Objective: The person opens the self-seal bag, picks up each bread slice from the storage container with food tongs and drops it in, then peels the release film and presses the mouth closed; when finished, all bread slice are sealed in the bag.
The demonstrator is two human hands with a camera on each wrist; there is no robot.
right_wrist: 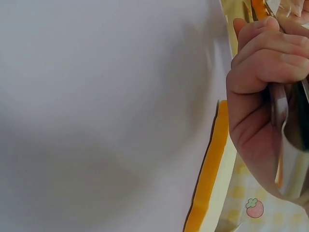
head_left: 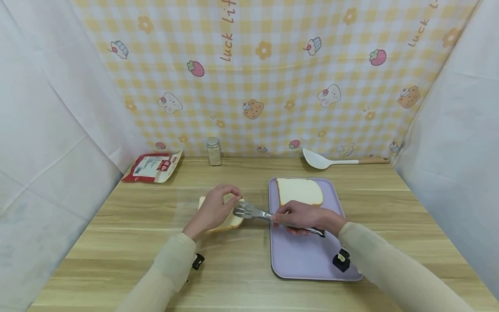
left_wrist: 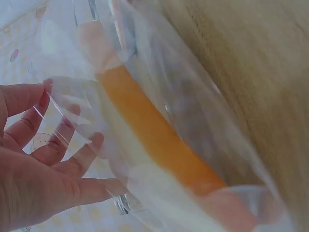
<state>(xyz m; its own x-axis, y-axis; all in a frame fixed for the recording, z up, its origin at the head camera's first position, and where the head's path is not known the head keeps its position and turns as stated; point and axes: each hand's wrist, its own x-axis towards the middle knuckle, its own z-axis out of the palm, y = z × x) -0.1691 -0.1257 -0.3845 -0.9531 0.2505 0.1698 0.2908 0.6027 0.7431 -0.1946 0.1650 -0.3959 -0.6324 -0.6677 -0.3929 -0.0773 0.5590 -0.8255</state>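
My left hand point(head_left: 218, 206) pinches the edge of a clear plastic bag point(left_wrist: 241, 140) between thumb and fingertips. In the left wrist view, a bread slice point(left_wrist: 145, 125) with an orange-brown crust lies inside the bag, low over the wooden table. My right hand point(head_left: 300, 214) grips metal tongs point(head_left: 255, 212) around their dark-handled middle. Their tips point left and overlap the slice's right edge in the head view, close to my left fingertips. A second bread slice point(head_left: 302, 190) lies at the far end of the lilac tray point(head_left: 304, 262), beneath and beyond my right hand.
A red and white packet point(head_left: 152, 168) lies at the back left, beside a small glass jar point(head_left: 214, 151) with a metal lid. A white spoon point(head_left: 317, 160) with a wooden handle rests behind the tray. Checked cloth hangs along the table's point(head_left: 128, 242) back edge.
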